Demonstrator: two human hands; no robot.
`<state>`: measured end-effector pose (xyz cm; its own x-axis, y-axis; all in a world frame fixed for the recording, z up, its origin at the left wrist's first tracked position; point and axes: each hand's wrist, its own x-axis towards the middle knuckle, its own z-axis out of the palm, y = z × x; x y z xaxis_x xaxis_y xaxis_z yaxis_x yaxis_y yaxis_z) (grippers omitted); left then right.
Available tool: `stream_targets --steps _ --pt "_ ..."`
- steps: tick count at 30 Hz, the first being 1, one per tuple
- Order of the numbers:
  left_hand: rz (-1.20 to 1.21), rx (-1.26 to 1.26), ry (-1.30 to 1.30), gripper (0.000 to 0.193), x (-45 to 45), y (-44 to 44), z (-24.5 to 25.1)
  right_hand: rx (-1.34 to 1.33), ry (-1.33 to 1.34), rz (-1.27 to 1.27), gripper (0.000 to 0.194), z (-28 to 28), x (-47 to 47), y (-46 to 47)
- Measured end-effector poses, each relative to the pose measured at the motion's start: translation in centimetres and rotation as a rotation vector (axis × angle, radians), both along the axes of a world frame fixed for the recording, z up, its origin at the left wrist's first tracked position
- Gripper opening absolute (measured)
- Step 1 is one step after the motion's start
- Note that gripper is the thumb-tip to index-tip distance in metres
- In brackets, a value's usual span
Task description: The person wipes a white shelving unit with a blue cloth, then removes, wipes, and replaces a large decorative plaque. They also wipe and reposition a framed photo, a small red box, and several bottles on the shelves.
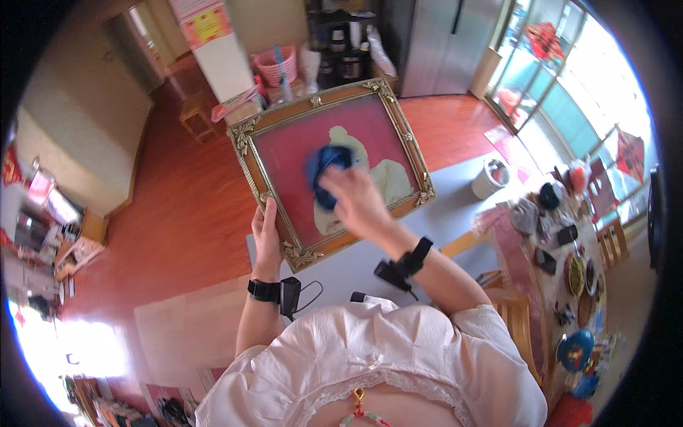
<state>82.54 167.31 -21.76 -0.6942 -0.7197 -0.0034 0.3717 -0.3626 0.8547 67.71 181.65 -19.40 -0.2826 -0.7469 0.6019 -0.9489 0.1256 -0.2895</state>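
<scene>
A picture in an ornate frame point(316, 101) of brown and gold is held up in front of me, tilted. Gold leaf ornaments sit at its corners. Its picture surface point(283, 155) is deep pink with pale figures, partly covered by my right arm. My left hand point(267, 232) grips the frame by its left side near the lower corner, the thumb on the front. My right hand point(355, 200) is blurred and presses a dark blue cloth point(333, 157) against the middle of the picture. Both wrists wear black straps with small devices.
Below the frame lies a grey tabletop point(453, 181) with a white bin point(490, 179) on it. To the right, a cluttered table point(539, 299) carries dishes and bags, with a wooden chair point(512, 315) beside it. A pink basket point(276, 65) and a refrigerator point(435, 48) stand beyond.
</scene>
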Motion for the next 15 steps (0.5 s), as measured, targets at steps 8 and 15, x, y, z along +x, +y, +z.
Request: stream_targets --steps 8,15 --pt "0.251 0.023 -0.016 0.026 3.2 -5.0 -3.5 -0.122 -0.026 -0.155 0.05 0.3 -10.4 -10.6" --pt "0.416 -0.07 -0.113 0.028 0.1 -10.5 -5.1 -0.126 -0.039 0.584 0.045 -4.3 -3.4 -21.4"
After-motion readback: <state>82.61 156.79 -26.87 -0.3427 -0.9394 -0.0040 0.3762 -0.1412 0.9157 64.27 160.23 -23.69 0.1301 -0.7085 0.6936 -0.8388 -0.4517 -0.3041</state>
